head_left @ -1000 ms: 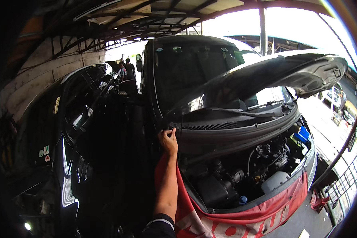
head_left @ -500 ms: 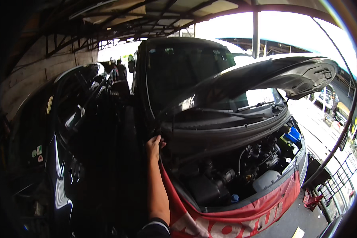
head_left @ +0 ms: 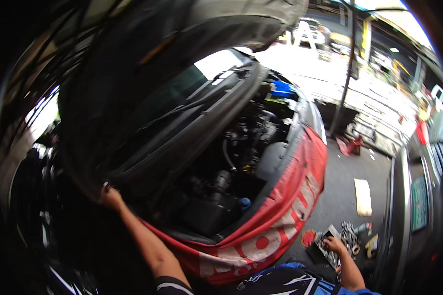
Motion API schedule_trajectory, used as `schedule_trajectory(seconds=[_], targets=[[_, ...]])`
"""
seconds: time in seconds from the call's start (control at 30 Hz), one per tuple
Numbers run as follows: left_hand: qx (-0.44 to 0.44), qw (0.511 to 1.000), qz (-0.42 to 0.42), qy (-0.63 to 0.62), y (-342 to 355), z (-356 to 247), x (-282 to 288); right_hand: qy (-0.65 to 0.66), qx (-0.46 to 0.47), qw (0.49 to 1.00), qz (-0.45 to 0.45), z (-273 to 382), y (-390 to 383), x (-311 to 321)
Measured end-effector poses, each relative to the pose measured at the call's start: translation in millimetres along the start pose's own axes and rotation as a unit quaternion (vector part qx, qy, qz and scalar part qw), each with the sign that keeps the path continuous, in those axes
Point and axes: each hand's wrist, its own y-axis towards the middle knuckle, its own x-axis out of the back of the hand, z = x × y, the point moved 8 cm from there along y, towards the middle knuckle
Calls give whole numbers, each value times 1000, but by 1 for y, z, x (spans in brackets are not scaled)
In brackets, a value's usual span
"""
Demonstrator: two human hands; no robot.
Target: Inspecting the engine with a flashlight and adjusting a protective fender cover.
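Note:
My left hand (head_left: 111, 196) reaches far out to the left side of a dark car. Its fingers are closed at the fender edge (head_left: 103, 200), near the rear corner of the raised hood (head_left: 128, 73). My right hand (head_left: 335, 245) shows at the lower right with its fingers curled; what they hold, if anything, is too small to make out. Beneath it in view lies a tray (head_left: 332, 229) with metal tools (head_left: 349, 233) beside it. A red cover (head_left: 300, 182) drapes over the car's front, below the open engine bay (head_left: 231, 157).
Another car (head_left: 413, 196) stands close on the right. A flat pale piece (head_left: 363, 196) and a red jack-like stand (head_left: 349, 146) are on the dark floor. A dark pole (head_left: 348, 73) rises beyond the car, and a second dark vehicle (head_left: 39, 211) is at the left.
My view has turned right and downward. My left hand stays at the car's edge, now farther left in view. My right hand and the tools on the floor have come into sight.

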Motion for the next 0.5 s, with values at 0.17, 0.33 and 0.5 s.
schedule_trajectory(seconds=[0.17,0.33,0.5], targets=[[86,987,-100,95,-32,21,36,-22,29,998,-43,58,-20,12],[-5,999,38,-27,-145,-19,91,14,85,990,-111,127,20,55],[-170,940,190,227,-231,-40,136,119,161,969,-143,259,122,119]])
